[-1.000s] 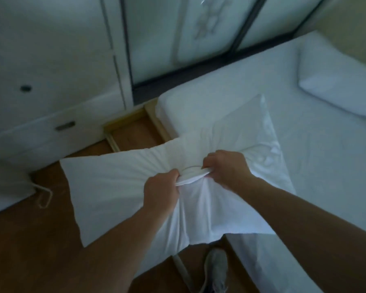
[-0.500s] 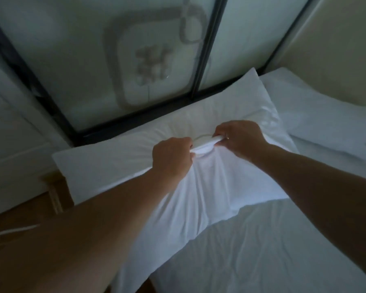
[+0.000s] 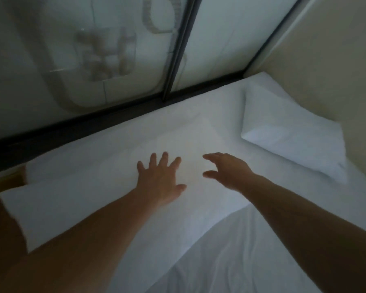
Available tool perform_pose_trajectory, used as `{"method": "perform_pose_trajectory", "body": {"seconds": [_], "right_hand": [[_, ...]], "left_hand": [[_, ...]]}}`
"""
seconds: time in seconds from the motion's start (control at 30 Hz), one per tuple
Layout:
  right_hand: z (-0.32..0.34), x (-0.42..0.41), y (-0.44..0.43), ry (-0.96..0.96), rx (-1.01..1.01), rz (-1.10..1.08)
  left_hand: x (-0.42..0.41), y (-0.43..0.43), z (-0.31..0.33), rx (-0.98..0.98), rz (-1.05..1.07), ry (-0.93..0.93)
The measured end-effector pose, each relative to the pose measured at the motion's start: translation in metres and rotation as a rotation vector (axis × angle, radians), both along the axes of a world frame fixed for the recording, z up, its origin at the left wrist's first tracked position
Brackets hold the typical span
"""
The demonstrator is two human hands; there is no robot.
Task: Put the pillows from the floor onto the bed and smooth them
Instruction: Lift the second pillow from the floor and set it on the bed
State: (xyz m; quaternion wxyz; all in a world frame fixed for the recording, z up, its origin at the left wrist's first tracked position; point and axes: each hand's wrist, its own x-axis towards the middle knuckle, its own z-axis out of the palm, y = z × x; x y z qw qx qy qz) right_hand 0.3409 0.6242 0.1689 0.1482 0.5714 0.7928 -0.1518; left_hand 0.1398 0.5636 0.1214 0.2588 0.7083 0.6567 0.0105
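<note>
Half a second ago both hands gripped a bunched fold of the pillow in mid-air; now that pillow lies on the bed and both hands have let go.

The wide bed with its white, lightly creased sheet [image 3: 262,250] fills the lower right, running beyond the fingers up to a dark frame rail [image 3: 72,132] under frosted glass sliding panels [image 3: 93,49] with a pale pattern. The large white rectangular fabric pillow [image 3: 97,204] lies flat across the bed's near-left part, under both hands, its left corner hanging past the mattress edge over the brown wooden floor [image 3: 2,229]. A second white pillow [image 3: 287,132] sits well beyond and to the right of the fingers, in the corner against the cream wall [image 3: 325,70], apart from the first pillow.

The left hand [image 3: 159,180] rests palm down on the pillow, fingers [image 3: 164,159] spread wide and holding nothing. The right hand [image 3: 228,170] is just beside it, fingers loosely curved and open, thumb apart, empty; whether it touches the pillow cannot be told.
</note>
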Motion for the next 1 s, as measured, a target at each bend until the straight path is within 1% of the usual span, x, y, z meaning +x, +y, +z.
{"method": "perform_pose_trajectory", "body": {"seconds": [0.07, 0.13, 0.23, 0.33, 0.4, 0.47, 0.5, 0.6, 0.67, 0.73, 0.8, 0.87, 0.93, 1.0], "right_hand": [[0.017, 0.011, 0.016, 0.017, 0.010, -0.028], [0.028, 0.024, 0.032, 0.042, 0.021, -0.038], [0.021, 0.043, 0.072, 0.075, 0.065, -0.009], [-0.012, 0.076, 0.135, 0.143, 0.142, 0.019], [-0.039, 0.113, 0.187, 0.222, 0.223, 0.022], [-0.060, 0.171, 0.236, 0.333, 0.263, -0.117], [-0.072, 0.210, 0.255, 0.331, 0.273, -0.177], [-0.098, 0.338, 0.299, 0.201, 0.304, -0.348], [-0.106, 0.420, 0.332, 0.099, 0.327, -0.430], [-0.123, 0.484, 0.365, 0.017, 0.305, -0.481], [-0.158, 0.525, 0.386, -0.056, 0.258, -0.471], [-0.213, 0.546, 0.387, -0.104, 0.253, -0.429], [-0.263, 0.561, 0.383, -0.118, 0.313, -0.386], [-0.291, 0.574, 0.393, -0.055, 0.421, -0.376]], "left_hand": [[0.023, 0.030, 0.023, 0.069, -0.009, -0.020], [0.046, 0.060, 0.049, 0.124, -0.011, 0.010], [0.073, 0.106, 0.064, 0.168, 0.029, 0.043], [0.097, 0.160, 0.048, 0.250, 0.062, 0.089], [0.127, 0.202, 0.026, 0.345, 0.094, 0.093], [0.172, 0.243, 0.005, 0.339, 0.073, 0.063], [0.201, 0.260, -0.008, 0.326, 0.040, 0.059], [0.293, 0.302, -0.041, 0.301, -0.078, 0.043], [0.353, 0.337, -0.060, 0.292, -0.140, 0.039], [0.406, 0.376, -0.077, 0.323, -0.175, 0.038], [0.457, 0.415, -0.096, 0.379, -0.222, 0.066], [0.504, 0.453, -0.118, 0.437, -0.258, 0.116], [0.540, 0.486, -0.146, 0.477, -0.252, 0.156], [0.558, 0.511, -0.179, 0.479, -0.224, 0.201]]}}
